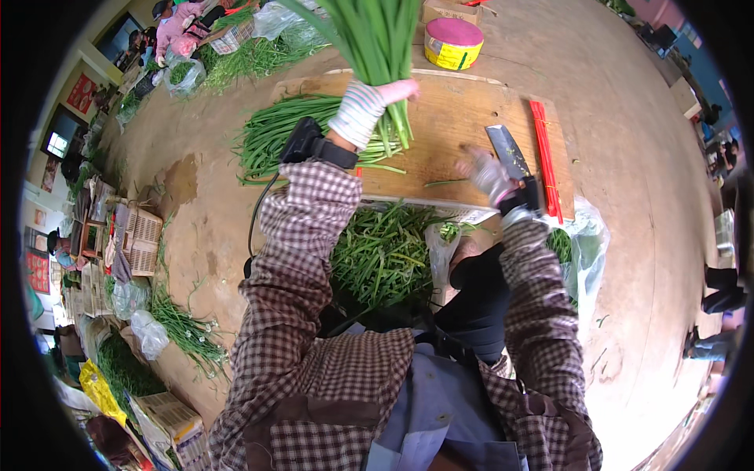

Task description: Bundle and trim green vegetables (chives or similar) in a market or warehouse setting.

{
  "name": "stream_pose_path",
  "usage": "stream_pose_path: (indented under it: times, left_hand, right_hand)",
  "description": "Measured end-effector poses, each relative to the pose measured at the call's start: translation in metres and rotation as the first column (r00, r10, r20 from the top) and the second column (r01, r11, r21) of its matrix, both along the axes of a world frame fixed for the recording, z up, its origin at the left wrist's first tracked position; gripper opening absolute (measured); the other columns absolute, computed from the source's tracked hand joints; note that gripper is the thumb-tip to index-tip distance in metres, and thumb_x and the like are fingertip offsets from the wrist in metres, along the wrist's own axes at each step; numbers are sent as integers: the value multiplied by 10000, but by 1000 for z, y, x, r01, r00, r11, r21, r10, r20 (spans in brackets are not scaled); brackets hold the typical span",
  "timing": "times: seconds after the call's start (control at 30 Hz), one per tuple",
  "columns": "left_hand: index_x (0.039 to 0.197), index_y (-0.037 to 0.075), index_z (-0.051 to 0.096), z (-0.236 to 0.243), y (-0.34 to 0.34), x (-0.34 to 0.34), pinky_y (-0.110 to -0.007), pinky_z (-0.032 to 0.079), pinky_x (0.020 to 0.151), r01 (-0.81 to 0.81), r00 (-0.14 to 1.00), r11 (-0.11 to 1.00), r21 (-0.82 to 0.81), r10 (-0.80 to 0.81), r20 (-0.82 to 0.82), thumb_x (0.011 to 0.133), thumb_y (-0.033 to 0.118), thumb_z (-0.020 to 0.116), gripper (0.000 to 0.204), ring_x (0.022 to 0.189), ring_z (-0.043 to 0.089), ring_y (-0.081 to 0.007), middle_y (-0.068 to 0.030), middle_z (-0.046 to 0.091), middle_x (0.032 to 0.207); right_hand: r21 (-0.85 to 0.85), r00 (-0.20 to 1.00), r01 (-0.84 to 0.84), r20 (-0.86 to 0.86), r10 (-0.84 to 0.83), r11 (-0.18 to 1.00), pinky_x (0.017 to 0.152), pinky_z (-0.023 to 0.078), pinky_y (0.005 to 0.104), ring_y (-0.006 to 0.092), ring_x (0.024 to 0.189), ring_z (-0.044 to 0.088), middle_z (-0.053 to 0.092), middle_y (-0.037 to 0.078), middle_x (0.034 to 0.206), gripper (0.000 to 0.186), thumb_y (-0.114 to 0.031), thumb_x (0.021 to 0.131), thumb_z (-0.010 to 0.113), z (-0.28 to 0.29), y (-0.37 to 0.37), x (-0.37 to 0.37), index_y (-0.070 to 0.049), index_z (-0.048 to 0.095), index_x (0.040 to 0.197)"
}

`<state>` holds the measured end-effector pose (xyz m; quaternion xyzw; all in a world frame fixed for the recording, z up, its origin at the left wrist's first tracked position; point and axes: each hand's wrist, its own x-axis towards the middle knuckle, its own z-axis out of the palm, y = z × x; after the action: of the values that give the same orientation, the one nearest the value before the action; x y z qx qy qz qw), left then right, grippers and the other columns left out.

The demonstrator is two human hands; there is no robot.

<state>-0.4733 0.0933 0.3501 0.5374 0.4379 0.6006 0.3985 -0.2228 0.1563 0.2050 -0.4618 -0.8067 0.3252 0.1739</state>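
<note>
My left hand [369,110], in a pale striped glove, is closed round a bunch of long, flat-leaved green stalks [377,39]. The leaves point away from me and the stalk ends hang over a wooden board [448,125]. A pile of similar greens [290,129] lies on the board's left side, partly behind my left wrist. Over the board's right side, my gloved right hand [488,174] is blurred by motion. Its fingers look spread, with nothing visible in them. A wide-bladed knife [509,151] lies just beyond that hand, its handle end hidden by my wrist.
Red ties [546,157] lie along the board's right edge. Below the near edge sits a heap of leafy trimmings [385,255]. A clear plastic bag [587,243] hangs at the right. A round pink-topped stool [454,43] stands beyond the board. Other people [177,31] work at far left.
</note>
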Motion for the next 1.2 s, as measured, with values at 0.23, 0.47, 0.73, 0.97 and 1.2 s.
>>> stream_pose_path:
  times: [0.23, 0.47, 0.73, 0.97, 1.2]
  left_hand:
    - [830, 40, 640, -25, 1, -5, -281, 504, 650, -144, 989, 990, 0, 144, -26, 704, 100, 743, 174, 683, 601, -146, -32, 643, 755]
    - [942, 10, 599, -124, 66, 86, -283, 491, 614, 323, 300, 946, -4, -98, 949, 856, 143, 507, 183, 690, 574, -155, -43, 630, 822]
    - [1040, -11, 562, -254, 99, 132, -264, 494, 631, 387, 54, 875, 292, -338, 940, 886, 119, 396, 261, 652, 554, -157, -50, 614, 820]
    - [999, 40, 566, -209, 68, 151, -312, 451, 653, 171, 458, 979, -108, 18, 889, 932, 187, 295, 316, 609, 504, -160, -27, 561, 739]
    - [871, 62, 623, -123, 39, 63, -278, 484, 662, -76, 887, 993, -89, 108, 449, 727, 141, 739, 201, 721, 576, -144, -16, 619, 832]
  right_hand:
    - [-272, 948, -282, -224, 224, 920, 1018, 382, 406, 306, 1255, 439, 519, 196, 1282, 742, -432, 735, 733, 22, -74, -33, -51, 466, 1312]
    - [133, 734, 133, -679, -7, 982, 866, 477, 309, 200, 1039, 571, 593, 174, 1168, 1243, -252, 536, 895, 107, -15, -60, -88, 91, 1469]
    - [245, 810, 298, -577, -108, 923, 665, 496, 310, 186, 686, 598, 658, 55, 834, 412, -185, 665, 818, 21, -3, -33, -9, 610, 974]
    - [-165, 531, 9, -835, -145, 986, 760, 513, 295, 138, 843, 603, 638, 33, 969, 395, -60, 736, 766, -19, -6, -40, -18, 587, 1085]
    - [50, 709, -120, -695, 121, 991, 1047, 328, 383, 275, 1316, 337, 331, 194, 1435, 999, -424, 704, 755, 89, 3, -36, -27, 207, 1439]
